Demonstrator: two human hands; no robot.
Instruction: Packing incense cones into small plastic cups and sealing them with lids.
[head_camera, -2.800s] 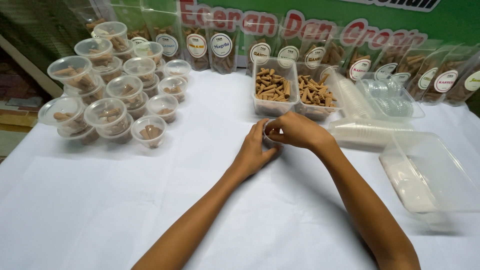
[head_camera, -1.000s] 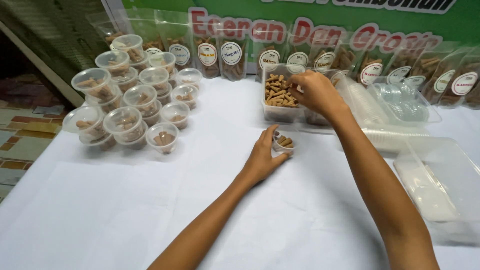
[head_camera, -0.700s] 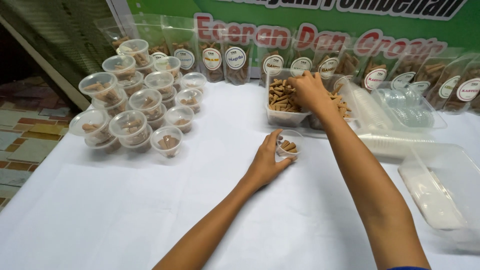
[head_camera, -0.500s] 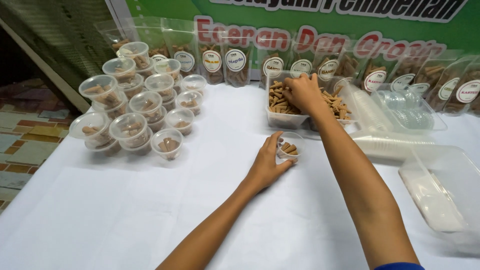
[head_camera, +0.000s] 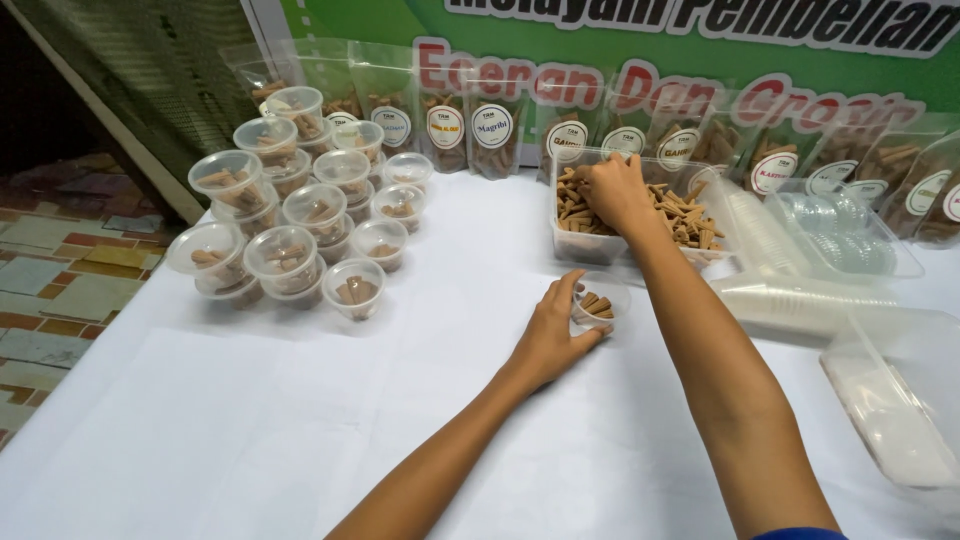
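Note:
My left hand curls around a small clear plastic cup that stands on the white table and holds a few brown stick snacks. My right hand reaches into a clear rectangular tub full of the same brown sticks, fingers bent down among them. Whether it grips any sticks is hidden. A second tub of sticks sits right beside the first.
Several lidded cups of snacks are stacked at the left. Pouches of snacks line the back under a green banner. At the right lie a sleeve of empty cups, a tub of lids and an empty clear container. The table edge and tiled floor are at left.
Both hands were together at the table's middle. My right hand has since gone up into the tub of sticks, while my left stays on the small cup. The view shifted left.

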